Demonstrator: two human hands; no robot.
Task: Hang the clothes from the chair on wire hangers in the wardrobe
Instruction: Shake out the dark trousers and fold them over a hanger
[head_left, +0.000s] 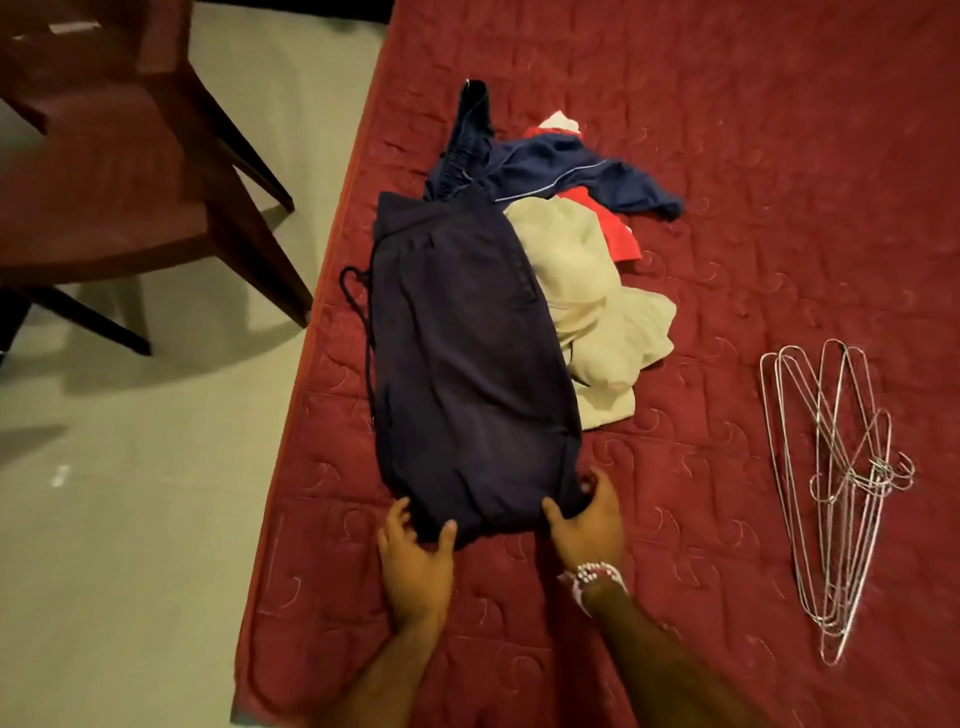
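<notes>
A dark navy garment (467, 358), folded lengthwise with a drawstring trailing on its left side, lies on the red quilted bed (779, 182). My left hand (415, 556) grips its near left corner. My right hand (587, 519), with a bead bracelet on the wrist, grips its near right corner. Behind and to the right lie a cream garment (587, 301), a navy jacket with a white stripe (571, 176) and a red and white piece (613, 228). A bundle of silver wire hangers (836, 483) lies on the bed to the right.
A dark wooden chair (104, 171) with a bare seat stands on the pale floor (145, 519) left of the bed. The bed's left edge runs diagonally just beside the navy garment. No wardrobe is in view.
</notes>
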